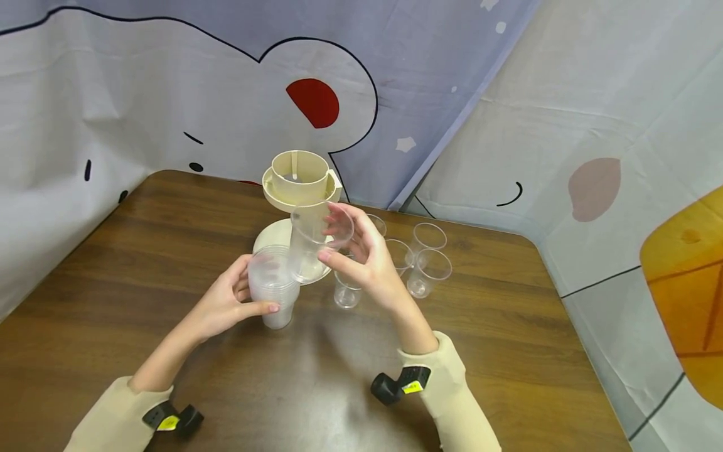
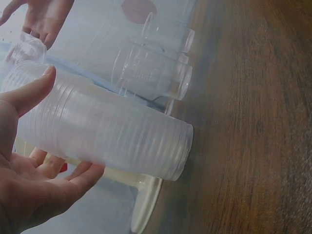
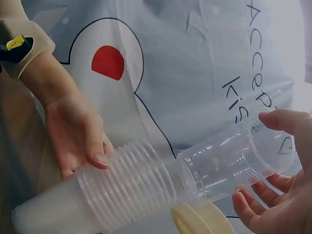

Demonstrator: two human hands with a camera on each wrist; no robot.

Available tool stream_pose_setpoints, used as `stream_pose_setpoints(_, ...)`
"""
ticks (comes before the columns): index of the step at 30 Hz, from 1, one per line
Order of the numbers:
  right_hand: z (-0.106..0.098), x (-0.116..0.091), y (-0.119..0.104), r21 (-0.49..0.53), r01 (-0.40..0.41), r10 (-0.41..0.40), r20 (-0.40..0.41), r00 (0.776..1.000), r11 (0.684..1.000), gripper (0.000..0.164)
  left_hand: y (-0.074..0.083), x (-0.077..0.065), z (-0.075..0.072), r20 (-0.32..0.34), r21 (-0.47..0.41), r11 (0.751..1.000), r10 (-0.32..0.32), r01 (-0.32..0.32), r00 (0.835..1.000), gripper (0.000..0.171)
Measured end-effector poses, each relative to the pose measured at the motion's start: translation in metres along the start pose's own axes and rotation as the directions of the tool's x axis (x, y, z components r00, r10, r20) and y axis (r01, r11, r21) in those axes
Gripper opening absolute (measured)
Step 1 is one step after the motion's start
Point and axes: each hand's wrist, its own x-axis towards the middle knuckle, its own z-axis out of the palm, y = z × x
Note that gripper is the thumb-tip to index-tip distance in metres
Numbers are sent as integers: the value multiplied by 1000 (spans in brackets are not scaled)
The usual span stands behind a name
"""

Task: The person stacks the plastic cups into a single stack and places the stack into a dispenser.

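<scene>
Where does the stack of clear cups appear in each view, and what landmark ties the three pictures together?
Head: the cup stack is left of centre, somewhat below mid-height.
Left wrist: the cup stack runs from the left side past the middle.
Right wrist: the cup stack slants across the lower left, rims toward the centre.
Shared landmark: the left hand, holding the cup stack in all three.

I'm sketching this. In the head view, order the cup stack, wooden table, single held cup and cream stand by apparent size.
1. Wooden table
2. Cream stand
3. Cup stack and single held cup: too alike to rank; nearness to the camera adds doubt.
</scene>
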Motion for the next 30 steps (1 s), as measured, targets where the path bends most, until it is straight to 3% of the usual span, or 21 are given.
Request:
stream_pose_setpoints(15, 13, 10, 7, 67, 13, -15, 31, 999, 998, 64, 0, 2, 0, 8, -12, 1000, 1, -1, 1000, 70)
stream_pose_setpoints(30, 22, 14, 14, 21, 2, -3, 50, 999, 1000, 64, 0, 1, 0, 10, -20, 1000, 11, -11, 1000, 69)
